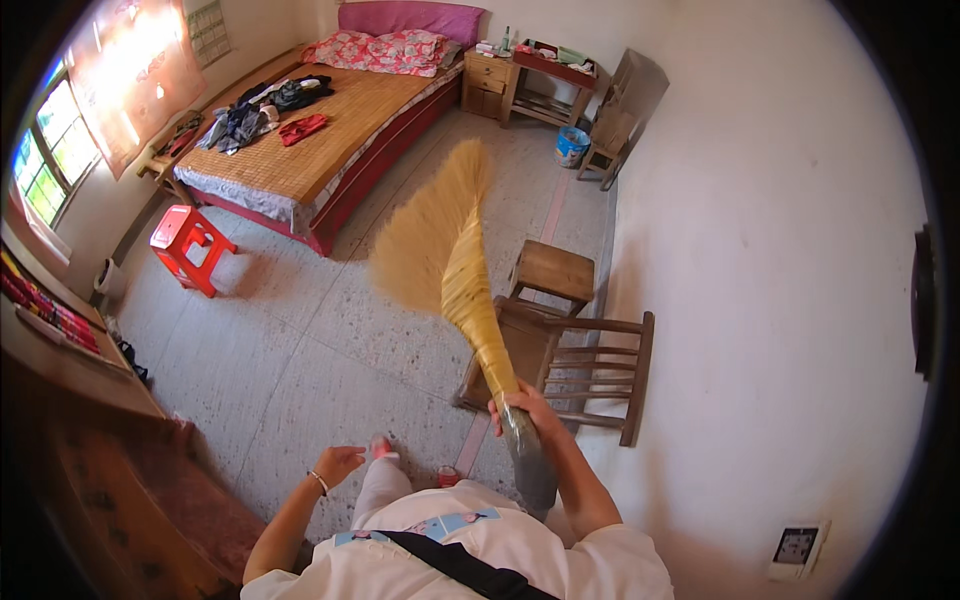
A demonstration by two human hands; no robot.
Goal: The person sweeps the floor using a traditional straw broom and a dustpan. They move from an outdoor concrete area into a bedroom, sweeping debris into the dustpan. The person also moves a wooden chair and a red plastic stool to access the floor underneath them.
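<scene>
A straw broom [455,265] is raised in front of me, its fan of bristles pointing up and away. Yellow wrapping covers its neck, and the lower end is grey and shiny. My right hand [532,412] is wrapped round the handle where the yellow meets the grey. At my left side, above the floor, my left hand [338,465] hangs with loosely bent fingers and nothing visible in it; a bracelet circles its wrist. Beyond the right hand stand a wooden chair [600,375] and a square wooden stool [556,270], partly behind the broom.
A red plastic stool [190,245] stands left on the grey floor [290,350]. Farther off is a bed [370,130] with a woven mat, clothes and pillows. A blue bucket [572,147] sits near the right wall [780,250]. Dark wooden furniture [110,490] lies close on my left.
</scene>
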